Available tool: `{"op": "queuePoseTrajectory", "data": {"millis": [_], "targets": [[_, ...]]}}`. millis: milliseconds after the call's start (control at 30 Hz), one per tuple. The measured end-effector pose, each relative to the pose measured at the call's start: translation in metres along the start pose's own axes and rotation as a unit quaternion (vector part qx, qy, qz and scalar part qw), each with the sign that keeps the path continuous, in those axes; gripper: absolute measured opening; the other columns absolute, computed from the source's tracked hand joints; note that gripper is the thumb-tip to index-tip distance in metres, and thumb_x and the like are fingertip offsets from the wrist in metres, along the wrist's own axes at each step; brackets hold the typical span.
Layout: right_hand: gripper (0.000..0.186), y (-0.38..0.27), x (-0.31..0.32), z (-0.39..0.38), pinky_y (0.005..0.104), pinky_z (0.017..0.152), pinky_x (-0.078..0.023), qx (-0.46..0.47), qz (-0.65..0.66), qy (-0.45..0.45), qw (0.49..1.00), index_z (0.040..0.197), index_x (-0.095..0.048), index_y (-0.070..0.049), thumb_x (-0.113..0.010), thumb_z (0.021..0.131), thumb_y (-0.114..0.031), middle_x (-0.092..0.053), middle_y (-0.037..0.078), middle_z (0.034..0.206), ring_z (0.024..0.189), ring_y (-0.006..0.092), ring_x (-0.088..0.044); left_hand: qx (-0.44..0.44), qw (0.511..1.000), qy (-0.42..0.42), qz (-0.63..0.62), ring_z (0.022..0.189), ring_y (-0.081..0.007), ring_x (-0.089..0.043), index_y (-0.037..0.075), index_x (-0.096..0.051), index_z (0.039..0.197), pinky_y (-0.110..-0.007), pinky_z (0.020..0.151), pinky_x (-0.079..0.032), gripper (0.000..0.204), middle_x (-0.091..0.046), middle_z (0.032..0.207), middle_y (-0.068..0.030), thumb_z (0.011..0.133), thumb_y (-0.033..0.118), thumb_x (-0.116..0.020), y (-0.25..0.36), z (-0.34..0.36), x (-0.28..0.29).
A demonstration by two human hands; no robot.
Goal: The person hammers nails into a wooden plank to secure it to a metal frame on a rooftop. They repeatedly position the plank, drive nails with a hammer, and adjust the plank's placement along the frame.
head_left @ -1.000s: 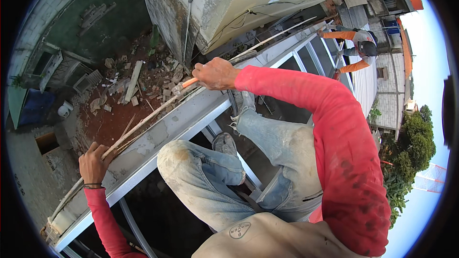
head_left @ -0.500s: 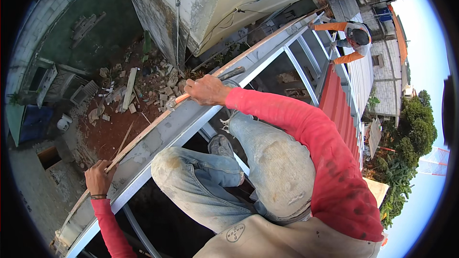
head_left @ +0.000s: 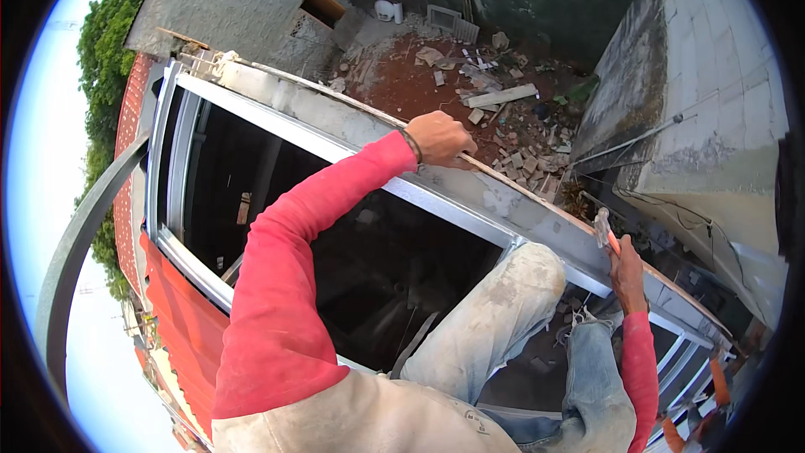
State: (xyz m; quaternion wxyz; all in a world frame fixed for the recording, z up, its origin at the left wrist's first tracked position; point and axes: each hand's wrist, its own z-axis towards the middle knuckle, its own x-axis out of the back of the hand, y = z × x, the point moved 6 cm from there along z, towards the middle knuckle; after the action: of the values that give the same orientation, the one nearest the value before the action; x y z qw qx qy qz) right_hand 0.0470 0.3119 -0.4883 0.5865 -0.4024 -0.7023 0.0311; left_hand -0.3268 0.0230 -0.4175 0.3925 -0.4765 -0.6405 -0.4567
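Note:
A hammer (head_left: 603, 227) with a metal head and an orange grip is in my right hand (head_left: 627, 275), its head raised near the outer edge of the wall. Along that edge runs a thin wooden strip (head_left: 527, 192), lying against the grey concrete wall top (head_left: 495, 199). My left hand (head_left: 441, 139) is closed over the strip, its fingertips partly hidden on the far side. Both my sleeves are red, and my jeans-clad knees are bent over the metal framing.
Silver metal beams (head_left: 277, 115) frame dark openings beside the wall. Red corrugated sheeting (head_left: 180, 319) lies at left. Beyond the wall, a drop leads to reddish ground with rubble and a pale plank (head_left: 501, 96). A co-worker's orange sleeve (head_left: 719, 382) shows at lower right.
My view has swung toward the left end of the wall, so the co-worker now sits at lower right. The hammer's head is now raised by the strip; my left hand still grips the strip.

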Motion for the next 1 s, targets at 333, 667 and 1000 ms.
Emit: {"op": "queuePoseTrajectory", "data": {"millis": [333, 667, 1000], "targets": [[0.026, 0.014, -0.004, 0.002, 0.0515, 0.077, -0.050, -0.062, 0.043, 0.024, 0.997, 0.109, -0.043, -0.005, -0.067, 0.101, -0.011, -0.064, 0.027, 0.094, 0.091, 0.0513, -0.064, 0.037, 0.999, -0.003, 0.012, 0.078, -0.0354, -0.073, 0.019, -0.080, 0.094, -0.047, 0.070, -0.058, 0.040, -0.076, 0.082, -0.0092, 0.089, 0.058, -0.071, 0.009, -0.011, -0.003], [0.021, -0.062, 0.027, 0.031, 0.0529, 0.076, -0.052, 0.061, -0.006, 0.119, 0.991, 0.104, -0.046, -0.005, -0.067, 0.098, -0.006, -0.068, 0.022, 0.091, 0.092, 0.0485, -0.067, 0.099, 0.994, 0.048, -0.001, 0.076, -0.0373, -0.072, 0.013, -0.081, 0.089, -0.047, 0.071, -0.058, 0.052, -0.073, 0.074, -0.0141, 0.078, 0.064, -0.078, -0.034, -0.047, 0.080], [0.018, -0.147, 0.055, 0.034, 0.0504, 0.068, -0.052, 0.138, -0.036, 0.123, 0.982, 0.100, -0.049, -0.006, -0.065, 0.093, -0.001, -0.066, 0.023, 0.084, 0.084, 0.0480, -0.068, 0.171, 0.983, 0.025, 0.058, 0.073, -0.0390, -0.072, 0.010, -0.079, 0.084, -0.048, 0.070, -0.058, 0.063, -0.073, 0.073, -0.0147, 0.071, 0.072, -0.079, -0.058, -0.099, 0.155]]}}
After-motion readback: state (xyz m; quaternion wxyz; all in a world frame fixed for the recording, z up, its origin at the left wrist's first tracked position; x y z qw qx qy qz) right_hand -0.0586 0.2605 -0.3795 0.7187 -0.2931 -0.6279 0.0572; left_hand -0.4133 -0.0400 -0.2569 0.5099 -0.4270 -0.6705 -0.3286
